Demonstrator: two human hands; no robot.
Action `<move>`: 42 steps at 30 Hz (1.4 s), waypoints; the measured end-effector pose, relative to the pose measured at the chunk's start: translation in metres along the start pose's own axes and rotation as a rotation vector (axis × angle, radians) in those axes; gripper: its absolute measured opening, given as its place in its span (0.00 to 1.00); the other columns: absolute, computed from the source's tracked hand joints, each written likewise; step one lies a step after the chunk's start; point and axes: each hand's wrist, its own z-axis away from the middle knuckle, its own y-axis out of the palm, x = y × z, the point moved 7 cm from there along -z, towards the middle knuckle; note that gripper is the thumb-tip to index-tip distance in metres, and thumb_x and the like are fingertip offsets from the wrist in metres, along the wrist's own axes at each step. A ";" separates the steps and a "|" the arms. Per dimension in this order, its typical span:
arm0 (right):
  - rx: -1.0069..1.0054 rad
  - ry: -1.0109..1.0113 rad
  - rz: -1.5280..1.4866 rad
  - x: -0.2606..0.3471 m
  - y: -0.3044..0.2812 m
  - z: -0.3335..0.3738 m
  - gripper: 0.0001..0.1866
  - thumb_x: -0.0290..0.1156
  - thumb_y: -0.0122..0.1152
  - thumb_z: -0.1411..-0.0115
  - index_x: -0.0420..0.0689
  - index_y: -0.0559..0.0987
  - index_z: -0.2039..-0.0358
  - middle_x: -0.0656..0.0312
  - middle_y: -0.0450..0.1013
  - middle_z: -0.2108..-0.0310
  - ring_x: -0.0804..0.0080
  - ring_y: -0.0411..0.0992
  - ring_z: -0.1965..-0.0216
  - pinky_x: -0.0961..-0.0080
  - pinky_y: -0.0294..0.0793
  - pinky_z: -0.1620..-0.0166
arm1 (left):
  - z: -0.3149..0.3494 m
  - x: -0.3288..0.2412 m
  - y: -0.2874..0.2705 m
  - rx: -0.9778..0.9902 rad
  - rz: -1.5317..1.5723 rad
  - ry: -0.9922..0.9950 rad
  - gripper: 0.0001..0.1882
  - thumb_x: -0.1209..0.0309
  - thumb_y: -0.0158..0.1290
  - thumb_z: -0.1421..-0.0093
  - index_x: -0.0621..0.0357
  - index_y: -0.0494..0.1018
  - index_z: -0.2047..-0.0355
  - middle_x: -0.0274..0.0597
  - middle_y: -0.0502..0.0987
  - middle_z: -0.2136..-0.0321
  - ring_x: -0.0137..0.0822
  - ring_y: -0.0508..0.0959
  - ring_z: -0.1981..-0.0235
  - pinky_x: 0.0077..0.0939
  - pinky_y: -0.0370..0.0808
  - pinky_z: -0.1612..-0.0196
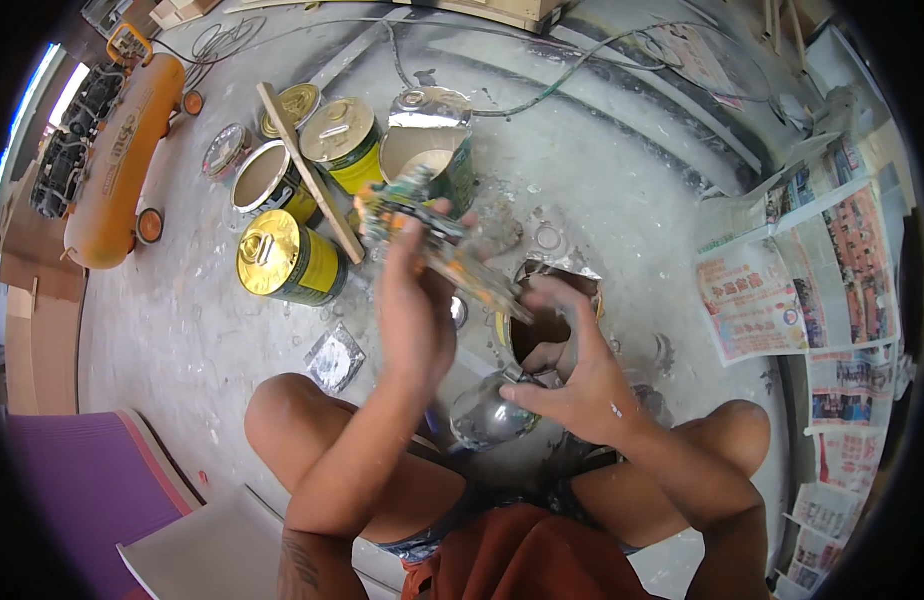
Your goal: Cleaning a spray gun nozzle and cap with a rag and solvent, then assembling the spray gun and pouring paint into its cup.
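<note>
My left hand is wrapped round a long paint-crusted tool, orange, grey and greenish, blurred by motion so its kind is unclear. Its narrow end slopes down to the right over an open can with a brown inside. Over that can's near side is my right hand. Its index finger reaches close to the tool's end, while thumb and bent fingers pinch the top of a shiny rounded metal cup. The cup hangs or rests between my knees; its underside contact is hidden.
Yellow-and-green paint cans stand ahead to the left, a wooden stick across them. An orange air compressor stands at far left. A hose curves over the floor behind. Newspaper sheets cover the right side. A foil square lies by my left knee.
</note>
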 end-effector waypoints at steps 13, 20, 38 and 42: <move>-0.324 -0.126 -0.122 0.035 -0.086 -0.021 0.13 0.25 0.67 0.41 0.35 0.77 0.58 0.59 0.78 0.61 0.80 0.75 0.61 0.82 0.74 0.57 | 0.017 0.024 0.012 0.418 -0.073 -0.092 0.34 0.54 0.51 0.37 0.62 0.58 0.37 0.50 0.70 0.46 0.44 0.73 0.47 0.44 0.77 0.53; -0.271 0.007 -0.212 0.026 -0.087 -0.017 0.12 0.27 0.66 0.40 0.36 0.78 0.57 0.61 0.78 0.63 0.79 0.75 0.63 0.82 0.74 0.58 | 0.047 0.041 0.040 0.620 -0.580 0.127 0.43 0.49 0.58 0.42 0.63 0.53 0.37 0.51 0.70 0.47 0.37 0.71 0.50 0.32 0.71 0.50; -0.244 0.328 -0.469 -0.001 -0.099 0.000 0.16 0.30 0.67 0.41 0.37 0.78 0.55 0.58 0.77 0.64 0.74 0.76 0.63 0.78 0.78 0.62 | 0.058 0.048 0.052 0.855 -1.056 0.625 0.44 0.73 0.61 0.61 0.70 0.58 0.41 0.62 0.68 0.50 0.62 0.69 0.49 0.49 0.67 0.43; -0.184 0.329 -0.555 -0.013 -0.097 0.004 0.18 0.28 0.67 0.42 0.35 0.77 0.53 0.57 0.77 0.62 0.73 0.77 0.62 0.78 0.79 0.60 | 0.053 0.054 0.046 0.865 -1.058 0.538 0.42 0.71 0.60 0.60 0.69 0.59 0.42 0.62 0.68 0.49 0.62 0.69 0.48 0.47 0.68 0.43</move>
